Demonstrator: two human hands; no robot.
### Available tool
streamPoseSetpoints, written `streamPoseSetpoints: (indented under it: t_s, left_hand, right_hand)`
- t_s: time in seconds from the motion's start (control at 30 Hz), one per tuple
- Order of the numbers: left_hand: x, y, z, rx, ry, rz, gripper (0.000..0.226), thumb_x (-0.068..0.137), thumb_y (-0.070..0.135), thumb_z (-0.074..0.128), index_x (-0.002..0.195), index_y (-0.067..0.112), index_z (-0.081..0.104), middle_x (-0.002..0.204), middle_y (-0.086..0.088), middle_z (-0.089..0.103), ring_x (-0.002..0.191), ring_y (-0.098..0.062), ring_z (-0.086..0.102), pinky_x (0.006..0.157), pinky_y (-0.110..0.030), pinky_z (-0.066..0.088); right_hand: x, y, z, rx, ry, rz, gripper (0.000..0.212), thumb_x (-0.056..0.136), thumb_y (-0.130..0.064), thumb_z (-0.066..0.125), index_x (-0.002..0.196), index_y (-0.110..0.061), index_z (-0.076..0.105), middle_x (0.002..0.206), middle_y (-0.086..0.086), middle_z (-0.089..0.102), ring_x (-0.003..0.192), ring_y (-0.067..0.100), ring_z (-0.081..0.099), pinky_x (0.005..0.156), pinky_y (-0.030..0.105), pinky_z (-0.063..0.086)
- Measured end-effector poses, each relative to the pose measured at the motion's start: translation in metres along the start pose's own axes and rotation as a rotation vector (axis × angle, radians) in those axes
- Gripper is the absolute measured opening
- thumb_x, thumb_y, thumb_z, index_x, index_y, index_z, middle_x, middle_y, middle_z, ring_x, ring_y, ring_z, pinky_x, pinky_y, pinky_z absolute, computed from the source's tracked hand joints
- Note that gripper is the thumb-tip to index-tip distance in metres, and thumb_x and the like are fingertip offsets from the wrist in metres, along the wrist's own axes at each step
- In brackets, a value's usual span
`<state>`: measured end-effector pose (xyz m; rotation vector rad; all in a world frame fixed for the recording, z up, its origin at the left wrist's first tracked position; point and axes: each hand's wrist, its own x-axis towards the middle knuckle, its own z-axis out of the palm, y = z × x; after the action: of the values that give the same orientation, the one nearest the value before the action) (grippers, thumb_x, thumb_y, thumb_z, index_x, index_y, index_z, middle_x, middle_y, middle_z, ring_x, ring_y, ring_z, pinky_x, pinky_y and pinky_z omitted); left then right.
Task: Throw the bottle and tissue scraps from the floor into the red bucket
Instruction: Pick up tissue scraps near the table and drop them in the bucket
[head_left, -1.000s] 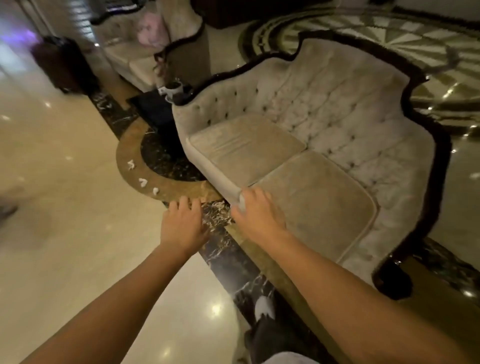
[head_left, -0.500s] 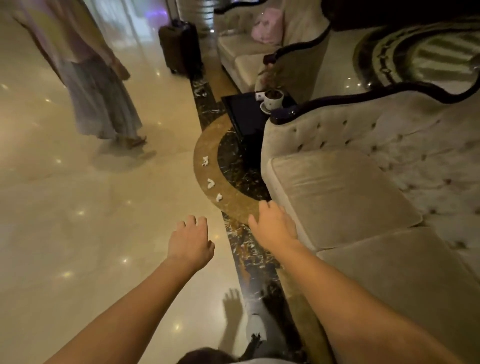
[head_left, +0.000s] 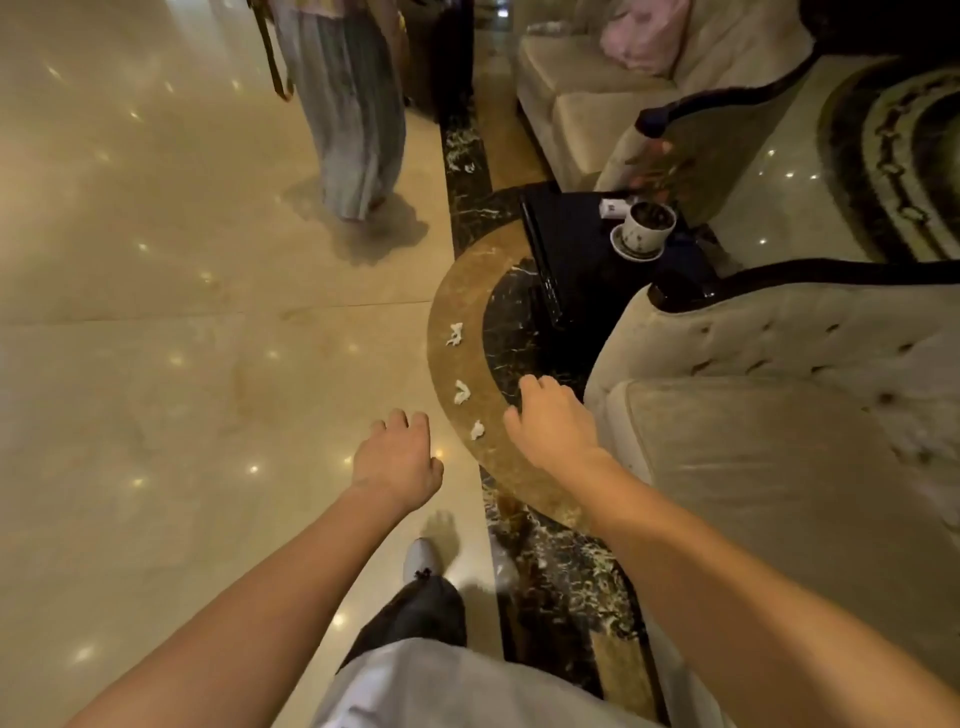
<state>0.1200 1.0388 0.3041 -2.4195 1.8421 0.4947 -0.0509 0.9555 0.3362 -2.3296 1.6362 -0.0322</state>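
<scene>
Three white tissue scraps lie in a row on the brown marble ring of the floor: the far scrap (head_left: 454, 334), the middle scrap (head_left: 461, 392) and the near scrap (head_left: 477, 430). My right hand (head_left: 550, 421) hovers just right of the near scrap, fingers loosely curled and holding nothing. Left of that scrap, my left hand (head_left: 397, 457) hangs over the pale floor, also with nothing in it. No bottle and no red bucket show in view.
A beige tufted sofa (head_left: 779, 441) fills the right side. A black side table (head_left: 597, 244) with a potted cup (head_left: 644, 228) stands beyond it, and a second sofa (head_left: 587, 98) further back. A person in a long skirt (head_left: 353, 119) stands on the polished floor ahead.
The view has moved forward along the sofa, so the tissue scraps are now close to my hands. My right hand has left the sofa edge. The person in the skirt has shifted right.
</scene>
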Motion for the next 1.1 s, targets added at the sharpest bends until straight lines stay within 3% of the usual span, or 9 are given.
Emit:
streamPoseSetpoints:
  t_s: [0.2,0.3,0.37,0.57,0.63,0.83,0.97,1.1]
  left_hand:
    - [0.128,-0.032,-0.045,-0.032,-0.073,0.055,0.041,0.085,0.032,0.056,0.119,0.011,0.045,0.118,-0.014,0.050,0.108,-0.034,0.048,0.073,-0.041,0.045]
    - [0.187,-0.039,-0.053,-0.006,-0.106,0.084,0.038,0.085,0.031,0.056,0.117,0.012,0.047,0.115,-0.011,0.051,0.105,-0.032,0.050,0.066,-0.037,0.039]
    - [0.228,-0.042,-0.051,0.004,-0.163,0.095,0.037,0.085,0.031,0.054,0.116,0.013,0.047,0.115,-0.010,0.050,0.105,-0.032,0.050,0.065,-0.037,0.039]
    - [0.356,-0.048,-0.032,-0.011,-0.262,0.079,0.035,0.085,0.030,0.053,0.117,0.013,0.049,0.113,-0.010,0.053,0.102,-0.031,0.053,0.066,-0.037,0.043]
    - [0.402,-0.049,-0.012,0.002,-0.316,0.094,0.036,0.086,0.031,0.052,0.119,0.014,0.048,0.113,-0.009,0.052,0.102,-0.030,0.053,0.068,-0.036,0.043]
    - [0.542,-0.058,0.139,0.007,-0.463,0.181,0.050,0.081,0.024,0.057,0.128,0.017,0.042,0.114,-0.011,0.055,0.101,-0.033,0.053,0.065,-0.038,0.039]
    - [0.630,-0.081,0.292,-0.078,-0.476,0.161,0.059,0.077,0.020,0.056,0.131,0.025,0.036,0.117,-0.009,0.055,0.103,-0.036,0.052,0.068,-0.040,0.042]
    - [0.697,-0.103,0.441,-0.143,-0.445,0.159,0.071,0.075,0.018,0.064,0.135,0.035,0.029,0.130,-0.011,0.048,0.106,-0.041,0.049,0.072,-0.047,0.049]
  right_hand:
    - [0.123,-0.028,0.001,0.021,-0.074,0.090,0.034,0.097,-0.031,0.041,0.125,-0.015,0.050,0.119,0.008,0.058,0.106,0.028,0.057,0.074,0.034,0.040]
    - [0.170,-0.031,0.012,0.022,-0.070,0.076,0.026,0.096,-0.031,0.044,0.112,-0.014,0.057,0.101,0.006,0.061,0.090,0.026,0.060,0.061,0.025,0.033]
    - [0.206,-0.028,0.019,0.079,-0.138,0.132,0.022,0.095,-0.031,0.045,0.104,-0.013,0.056,0.093,0.005,0.060,0.079,0.022,0.054,0.055,0.026,0.031]
    - [0.330,-0.005,0.059,0.119,-0.321,0.186,0.017,0.095,-0.032,0.047,0.090,-0.017,0.051,0.101,0.006,0.063,0.080,0.020,0.052,0.065,0.032,0.038]
    - [0.370,0.006,0.085,0.158,-0.367,0.205,0.024,0.095,-0.038,0.047,0.097,-0.016,0.055,0.106,0.005,0.062,0.088,0.024,0.057,0.069,0.031,0.038]
    - [0.464,0.051,0.242,0.367,-0.482,0.468,0.030,0.092,-0.032,0.056,0.117,-0.014,0.059,0.108,0.009,0.066,0.102,0.028,0.063,0.078,0.028,0.044]
    - [0.508,0.082,0.400,0.390,-0.559,0.562,0.045,0.093,-0.038,0.056,0.134,-0.019,0.052,0.130,0.006,0.060,0.117,0.027,0.057,0.097,0.037,0.048]
    - [0.535,0.110,0.555,0.452,-0.564,0.690,0.062,0.092,-0.038,0.061,0.146,-0.024,0.037,0.148,0.007,0.046,0.135,0.029,0.043,0.110,0.044,0.038]
